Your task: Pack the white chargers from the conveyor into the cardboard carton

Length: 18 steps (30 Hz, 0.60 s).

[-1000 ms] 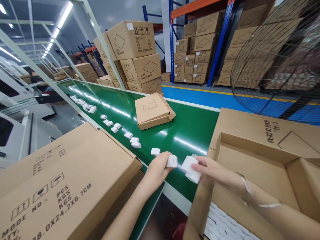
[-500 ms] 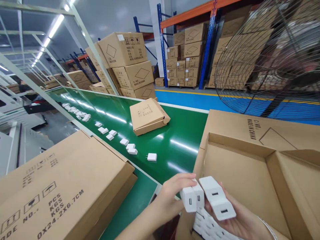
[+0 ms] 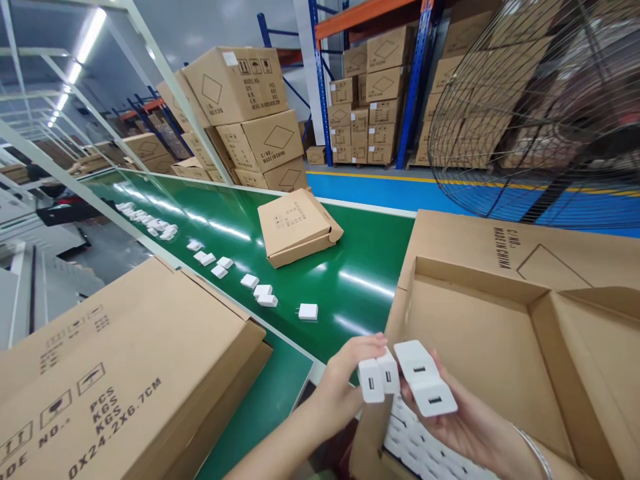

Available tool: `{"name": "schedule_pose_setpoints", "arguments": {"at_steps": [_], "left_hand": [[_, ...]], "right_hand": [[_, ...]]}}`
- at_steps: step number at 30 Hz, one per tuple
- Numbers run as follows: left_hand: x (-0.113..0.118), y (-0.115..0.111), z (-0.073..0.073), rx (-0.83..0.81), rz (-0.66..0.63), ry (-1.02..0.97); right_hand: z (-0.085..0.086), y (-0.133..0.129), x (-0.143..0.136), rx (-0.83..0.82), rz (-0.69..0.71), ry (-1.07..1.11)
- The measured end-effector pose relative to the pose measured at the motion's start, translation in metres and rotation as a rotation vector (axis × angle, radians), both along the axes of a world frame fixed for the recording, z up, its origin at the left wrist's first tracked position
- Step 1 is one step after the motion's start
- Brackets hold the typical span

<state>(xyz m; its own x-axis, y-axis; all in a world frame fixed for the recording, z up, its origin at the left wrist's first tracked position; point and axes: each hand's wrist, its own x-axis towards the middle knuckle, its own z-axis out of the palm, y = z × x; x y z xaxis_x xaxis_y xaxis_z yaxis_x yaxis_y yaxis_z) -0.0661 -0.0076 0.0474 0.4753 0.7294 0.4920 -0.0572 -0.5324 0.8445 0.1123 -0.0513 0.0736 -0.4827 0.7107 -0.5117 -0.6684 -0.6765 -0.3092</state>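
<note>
My left hand (image 3: 347, 373) is closed around a pair of white USB chargers (image 3: 379, 378) at the lower centre. Just to its right, my right hand (image 3: 457, 410) grips two more white chargers (image 3: 425, 379), their USB ports facing me. Below both hands, rows of white chargers (image 3: 425, 440) fill part of a cardboard box. A single charger (image 3: 308, 311) lies on the green belt (image 3: 370, 257), and several others lie farther up the belt to the left.
An open carton (image 3: 475, 327) stands at right, with a large fan (image 3: 555, 113) behind it. A big closed carton (image 3: 125, 373) fills the lower left. One flat box (image 3: 295, 227) sits on the belt; stacked cartons (image 3: 260, 140) stand beyond.
Both hands have moved slightly up and left in view with their chargers, exposing more of the rows beneath. The camera view has shifted a little.
</note>
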Motion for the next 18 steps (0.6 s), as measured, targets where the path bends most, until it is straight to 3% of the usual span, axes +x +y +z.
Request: {"name": "schedule_pose_setpoints", "arguments": {"at_steps": [5, 8, 11, 13, 16, 18], "left_hand": [[-0.001, -0.001, -0.003, -0.002, -0.041, 0.0], [-0.007, 0.002, 0.011, -0.049, -0.076, 0.151], [-0.008, 0.013, 0.034, -0.133, -0.175, 0.442], [-0.001, 0.021, 0.045, -0.096, -0.252, 0.614], [0.026, 0.029, 0.049, 0.155, -0.278, 0.841], [0.051, 0.029, 0.048, 0.346, -0.253, 0.99]], "right_hand": [[-0.006, -0.002, -0.002, 0.03, -0.005, -0.01], [0.002, 0.003, 0.002, 0.126, -0.007, -0.135], [0.013, 0.014, 0.024, 0.327, 0.047, -0.5], [0.016, 0.021, 0.047, 0.465, 0.152, -0.843], [0.005, 0.021, 0.083, 0.628, 0.3, -1.362], [-0.008, 0.014, 0.099, 0.627, 0.391, -1.646]]}}
